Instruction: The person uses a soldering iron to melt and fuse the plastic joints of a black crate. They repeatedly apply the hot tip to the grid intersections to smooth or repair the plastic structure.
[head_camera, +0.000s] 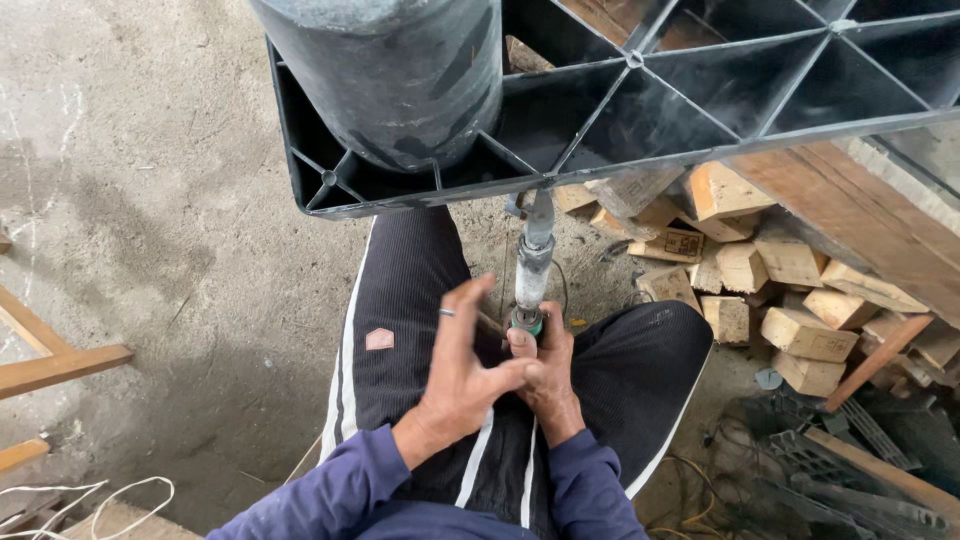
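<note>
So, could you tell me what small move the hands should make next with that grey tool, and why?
Probably close the left hand onto the grey cylindrical tool. The right hand alone grips its lower end, the left hand is open beside it, and its tip points up at the black ribbed plastic pallet.

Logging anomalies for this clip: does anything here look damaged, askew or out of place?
Nothing looks broken. The black plastic pallet sits tilted over the person's lap, and wood blocks lie in a loose heap on the floor beneath it. The right hand grips a tool pointed at the pallet's edge; the left hand is open beside it.
</note>
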